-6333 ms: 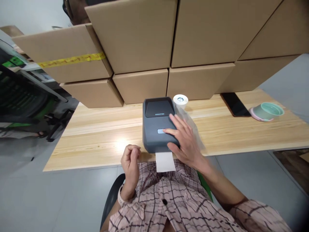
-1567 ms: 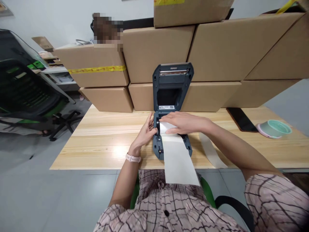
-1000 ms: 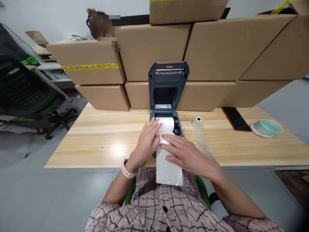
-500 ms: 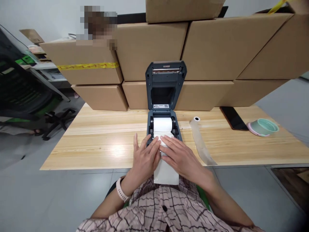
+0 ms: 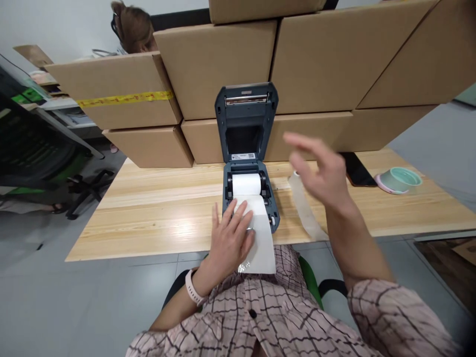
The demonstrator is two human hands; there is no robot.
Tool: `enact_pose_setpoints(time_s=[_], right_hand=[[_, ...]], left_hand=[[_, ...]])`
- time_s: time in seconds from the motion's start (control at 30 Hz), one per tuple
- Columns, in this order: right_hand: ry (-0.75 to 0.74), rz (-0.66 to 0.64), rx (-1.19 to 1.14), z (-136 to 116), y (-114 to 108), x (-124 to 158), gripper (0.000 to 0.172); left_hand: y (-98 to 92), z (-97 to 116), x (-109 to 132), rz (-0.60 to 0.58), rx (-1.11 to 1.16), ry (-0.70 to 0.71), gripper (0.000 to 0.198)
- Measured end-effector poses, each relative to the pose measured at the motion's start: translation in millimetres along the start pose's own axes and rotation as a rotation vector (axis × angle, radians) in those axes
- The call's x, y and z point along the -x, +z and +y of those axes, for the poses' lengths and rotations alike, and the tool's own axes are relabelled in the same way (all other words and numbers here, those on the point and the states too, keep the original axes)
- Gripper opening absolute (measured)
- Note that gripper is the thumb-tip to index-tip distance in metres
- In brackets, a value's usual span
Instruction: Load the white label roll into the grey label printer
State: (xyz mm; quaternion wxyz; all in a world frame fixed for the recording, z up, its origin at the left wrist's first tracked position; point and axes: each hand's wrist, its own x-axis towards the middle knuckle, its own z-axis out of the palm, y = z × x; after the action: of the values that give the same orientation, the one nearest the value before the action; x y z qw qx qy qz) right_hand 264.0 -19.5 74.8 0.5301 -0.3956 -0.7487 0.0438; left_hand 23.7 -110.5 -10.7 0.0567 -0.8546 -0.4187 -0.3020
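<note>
So, from the left, a yellow-taped cardboard box [image 5: 111, 115] sat stacked at the far side of the wooden table [image 5: 145, 213], while nearer the left hand [image 5: 229, 245] lay open, fingers apart, its tips resting on the white paper strip [image 5: 262, 238] without gripping it. Near the table's middle stood the label printer [image 5: 274, 206], lid raised, a paper roll [image 5: 246, 184] seated inside and the strip running out over the near edge. Farther right, the right hand [image 5: 320, 167], blurred, hung half open and holding nothing by a loose curling strip [image 5: 305, 213], with a smartphone [image 5: 359, 172] and mint-green cup [image 5: 401, 179] beyond.
</note>
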Motion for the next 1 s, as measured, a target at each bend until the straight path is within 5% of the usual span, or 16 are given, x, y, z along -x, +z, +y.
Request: enact_pose_setpoints(time_s=[0.07, 0.2, 0.37, 0.47, 0.57, 0.63, 0.8, 1.0], right_hand=[[0.061, 0.091, -0.027, 32, 7, -44, 0.049], [0.120, -0.033, -0.134, 85, 41, -119, 0.071], [0.297, -0.181, -0.256, 77, 61, -149, 0.087], [0.264, -0.147, -0.307, 40, 44, -114, 0.085], [0.085, -0.084, -0.337, -1, 22, -43, 0.065], [0.031, -0.138, -0.277, -21, 15, 9, 0.052], [-0.035, -0.212, -0.054, -36, 27, 97, 0.044], [-0.040, -0.021, 0.071, -29, 53, 121, 0.046]], left_hand=[[4.0, 4, -2, -0.056, 0.026, 0.080, 0.044], [9.8, 6, -5, -0.144, 0.062, 0.097, 0.053], [5.1, 6, 1, -0.110, 0.201, 0.067, 0.057], [-1.9, 8, 11, 0.144, 0.356, -0.051, 0.057], [-7.9, 6, 20, 0.470, 0.402, -0.263, 0.056], [-9.4, 2, 21, 0.574, 0.441, -0.396, 0.056], [1.8, -12, 5, 0.397, 0.627, -0.587, 0.061], [23.6, -27, -6, 0.188, 0.925, -0.762, 0.069]])
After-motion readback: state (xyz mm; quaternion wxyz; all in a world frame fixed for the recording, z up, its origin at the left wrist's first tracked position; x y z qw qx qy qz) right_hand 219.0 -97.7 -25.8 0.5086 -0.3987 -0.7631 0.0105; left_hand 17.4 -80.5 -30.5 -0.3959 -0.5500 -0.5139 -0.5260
